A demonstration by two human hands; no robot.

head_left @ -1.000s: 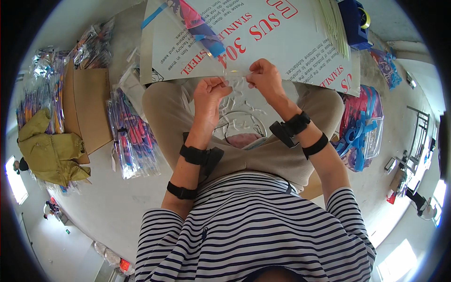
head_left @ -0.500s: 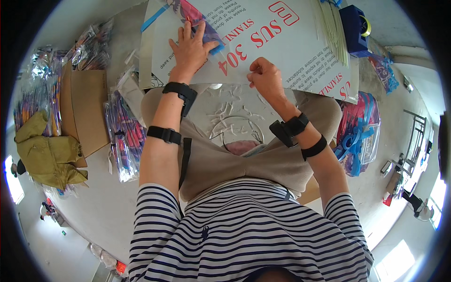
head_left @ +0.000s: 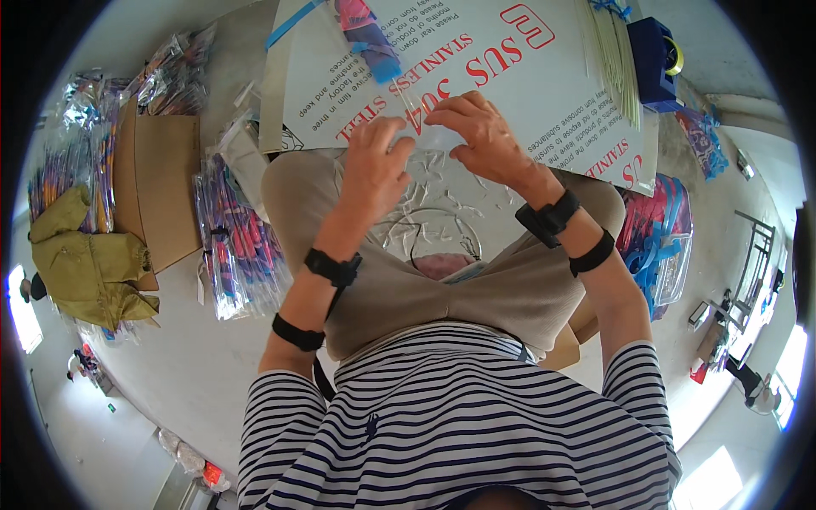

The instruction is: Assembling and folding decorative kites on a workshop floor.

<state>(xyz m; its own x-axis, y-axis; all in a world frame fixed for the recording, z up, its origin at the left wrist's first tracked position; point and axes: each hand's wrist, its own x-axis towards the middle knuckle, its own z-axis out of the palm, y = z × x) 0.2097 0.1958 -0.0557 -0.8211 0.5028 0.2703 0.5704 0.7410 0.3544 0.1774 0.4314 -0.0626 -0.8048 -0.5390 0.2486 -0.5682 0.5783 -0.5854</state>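
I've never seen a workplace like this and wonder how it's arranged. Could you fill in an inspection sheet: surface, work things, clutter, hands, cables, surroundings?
Surface: pale board with red and black print, before the knees.
Work things: pink, purple and blue item on its left part; pale strips and blue tape dispenser toward its right edge.
Clutter: whitish scraps between the legs.
Hands: left hand and right hand near the board's close edge, fingers bent and parted.
Cables: nothing clearly seen.
Surroundings: cardboard, olive garment and bagged goods to the left; pink and blue packs to the right.
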